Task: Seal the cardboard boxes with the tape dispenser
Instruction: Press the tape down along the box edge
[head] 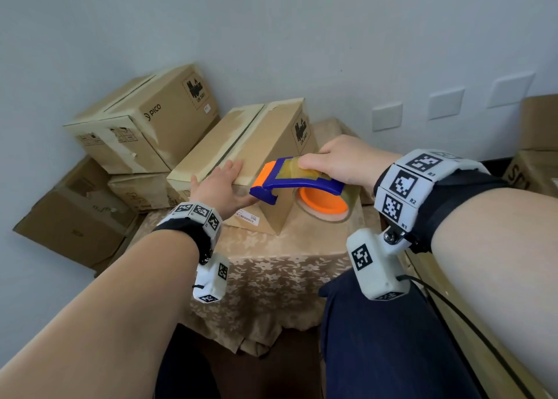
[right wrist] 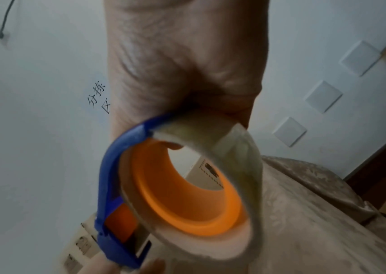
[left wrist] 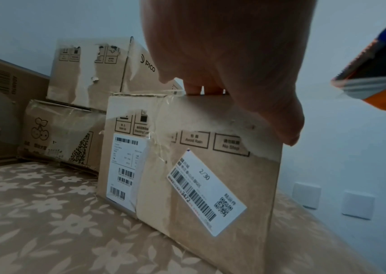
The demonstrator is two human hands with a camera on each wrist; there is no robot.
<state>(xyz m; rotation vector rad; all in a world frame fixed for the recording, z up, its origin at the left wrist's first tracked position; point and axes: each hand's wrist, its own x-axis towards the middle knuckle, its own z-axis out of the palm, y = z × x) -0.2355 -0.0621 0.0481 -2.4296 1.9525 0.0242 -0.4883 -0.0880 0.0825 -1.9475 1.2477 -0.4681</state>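
A brown cardboard box (head: 241, 144) with old tape strips stands on the cloth-covered table (head: 271, 271); its labelled near face (left wrist: 187, 176) fills the left wrist view. My left hand (head: 220, 187) lies flat on the box's near top edge, fingers on top and thumb (left wrist: 285, 118) down the front face. My right hand (head: 341, 160) grips a blue and orange tape dispenser (head: 290, 181) by its top, with the clear tape roll (right wrist: 187, 187) hanging under it. The dispenser's orange nose hovers just right of my left hand, above the box's near corner.
More cardboard boxes are stacked at the back left: a PICO box (head: 145, 117) on top of others (head: 72, 217), some lower beside the table. Another carton (head: 534, 144) stands at the far right. The wall (head: 302, 36) with white switch plates (head: 447, 102) is close behind.
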